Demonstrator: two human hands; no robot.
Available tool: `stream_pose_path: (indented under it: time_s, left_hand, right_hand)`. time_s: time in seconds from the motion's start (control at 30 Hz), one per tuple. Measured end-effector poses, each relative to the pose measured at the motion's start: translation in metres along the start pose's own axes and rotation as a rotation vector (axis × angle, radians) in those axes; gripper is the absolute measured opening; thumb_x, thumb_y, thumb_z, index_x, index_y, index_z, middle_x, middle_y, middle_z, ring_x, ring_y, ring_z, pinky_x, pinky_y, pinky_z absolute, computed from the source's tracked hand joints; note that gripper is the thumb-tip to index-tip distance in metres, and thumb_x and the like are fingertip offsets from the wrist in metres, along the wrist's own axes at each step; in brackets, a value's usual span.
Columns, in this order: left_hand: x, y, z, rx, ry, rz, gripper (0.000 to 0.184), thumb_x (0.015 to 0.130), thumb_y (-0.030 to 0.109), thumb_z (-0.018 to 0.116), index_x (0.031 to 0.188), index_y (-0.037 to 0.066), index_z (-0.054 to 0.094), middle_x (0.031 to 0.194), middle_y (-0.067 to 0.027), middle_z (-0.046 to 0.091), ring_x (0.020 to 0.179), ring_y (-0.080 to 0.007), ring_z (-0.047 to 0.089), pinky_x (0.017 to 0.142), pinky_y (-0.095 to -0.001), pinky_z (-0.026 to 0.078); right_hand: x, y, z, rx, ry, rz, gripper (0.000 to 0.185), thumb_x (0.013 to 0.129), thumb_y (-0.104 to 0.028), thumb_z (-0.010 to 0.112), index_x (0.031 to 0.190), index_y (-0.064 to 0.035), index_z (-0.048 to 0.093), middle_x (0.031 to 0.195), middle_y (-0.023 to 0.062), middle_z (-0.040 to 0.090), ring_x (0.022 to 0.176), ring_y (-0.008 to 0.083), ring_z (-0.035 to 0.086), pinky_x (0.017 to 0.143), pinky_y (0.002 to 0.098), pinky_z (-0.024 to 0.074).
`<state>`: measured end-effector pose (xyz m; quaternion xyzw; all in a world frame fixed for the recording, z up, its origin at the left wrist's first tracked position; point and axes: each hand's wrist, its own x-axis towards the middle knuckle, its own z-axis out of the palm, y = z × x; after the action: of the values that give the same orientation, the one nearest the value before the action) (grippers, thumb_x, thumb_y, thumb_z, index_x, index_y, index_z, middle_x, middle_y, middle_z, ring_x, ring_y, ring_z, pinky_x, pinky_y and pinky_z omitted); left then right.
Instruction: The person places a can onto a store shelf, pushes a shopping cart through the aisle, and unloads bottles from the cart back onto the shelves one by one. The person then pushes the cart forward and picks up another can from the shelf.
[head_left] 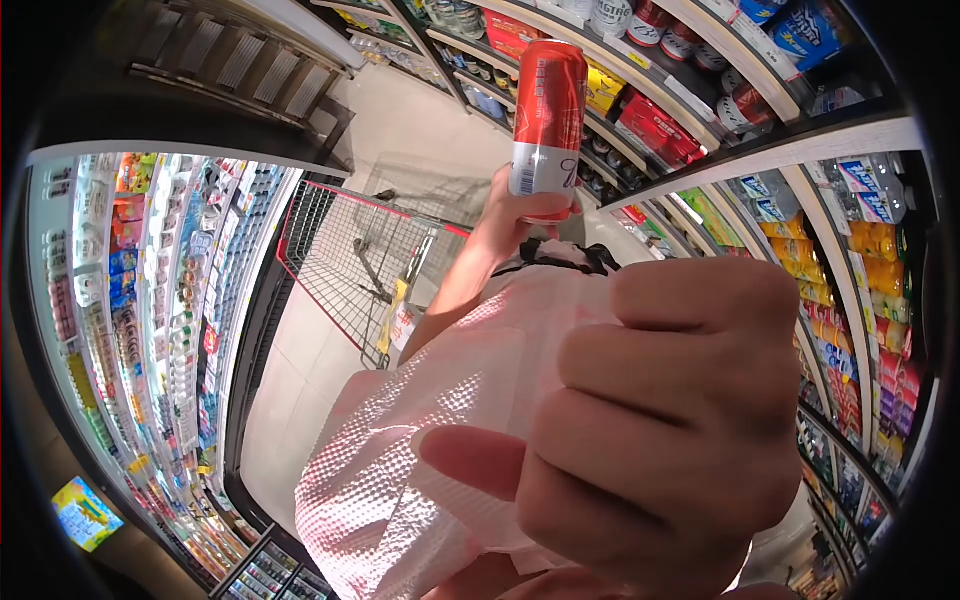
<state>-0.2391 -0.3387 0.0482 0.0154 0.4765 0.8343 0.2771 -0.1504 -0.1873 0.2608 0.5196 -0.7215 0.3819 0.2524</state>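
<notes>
A tall red and white drink can (pixel 547 130) stands upright in the upper middle of the head view. My left hand (pixel 520 205) is wrapped round its lower part, with the forearm reaching in from the left. Large and close to the camera at the lower right is my right hand (pixel 660 410), curled into a fist with its thumb poking out to the left. Nothing sticks out of the fist, though its palm is hidden. Pale, textured clothing (pixel 400 480) fills the lower middle, partly behind the fist. A dark gathered item (pixel 575 255) shows just below the can.
A wire shopping cart (pixel 340 265) with a red rim stands left of my left arm on the tiled floor (pixel 290 400). Lit drink shelves (pixel 150 330) line the left side. Shelves (pixel 735 160) of cans, bottles and packs curve along the right. A bright screen (pixel 87 513) shows at lower left.
</notes>
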Motion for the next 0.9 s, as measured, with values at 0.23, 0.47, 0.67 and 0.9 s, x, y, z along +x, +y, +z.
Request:
stream_pose_path:
  time_s: [0.23, 0.47, 0.67, 0.9]
  left_hand:
    - [-0.010, 0.001, 0.007, 0.015, 0.029, -0.045, 0.044, 0.075, 0.012, 0.074, 0.114, -0.005, 0.063, 0.096, -0.0133, 0.070, 0.084, -0.0222, 0.072, 0.059, -0.0345, 0.057]
    - [-0.007, -0.024, -0.013, -0.059, -0.088, -0.039, 0.043, 0.078, 0.011, 0.075, 0.117, -0.003, 0.062, 0.095, -0.0136, 0.071, 0.080, -0.0224, 0.073, 0.055, -0.0323, 0.057]
    - [-0.011, -0.014, -0.007, -0.042, -0.037, -0.019, 0.056, 0.076, 0.004, 0.078, 0.128, -0.003, 0.056, 0.106, -0.0133, 0.070, 0.084, -0.0258, 0.075, 0.055, -0.0337, 0.061]
    - [-0.012, -0.025, -0.004, -0.021, -0.001, 0.007, 0.049, 0.072, 0.008, 0.078, 0.117, -0.005, 0.062, 0.099, -0.0116, 0.070, 0.082, -0.0209, 0.071, 0.068, -0.0327, 0.057]
  right_hand:
    - [0.000, 0.000, 0.003, 0.026, 0.017, 0.004, 0.038, 0.071, -0.011, 0.087, 0.060, -0.0062, 0.050, 0.052, 0.0012, 0.044, 0.041, 0.0169, 0.043, 0.041, 0.0328, 0.0256]
    - [0.002, 0.004, 0.008, 0.057, 0.000, -0.019, 0.039, 0.072, -0.011, 0.086, 0.060, -0.0065, 0.050, 0.052, 0.0014, 0.045, 0.041, 0.0169, 0.043, 0.042, 0.0330, 0.0257]
    - [0.003, 0.004, 0.005, 0.063, -0.044, -0.037, 0.039, 0.073, -0.011, 0.086, 0.059, -0.0068, 0.050, 0.052, 0.0015, 0.045, 0.041, 0.0170, 0.043, 0.042, 0.0331, 0.0258]
    - [0.001, 0.009, 0.006, 0.094, -0.031, -0.006, 0.039, 0.074, -0.010, 0.085, 0.059, -0.0071, 0.049, 0.052, 0.0017, 0.045, 0.041, 0.0170, 0.043, 0.042, 0.0333, 0.0259]
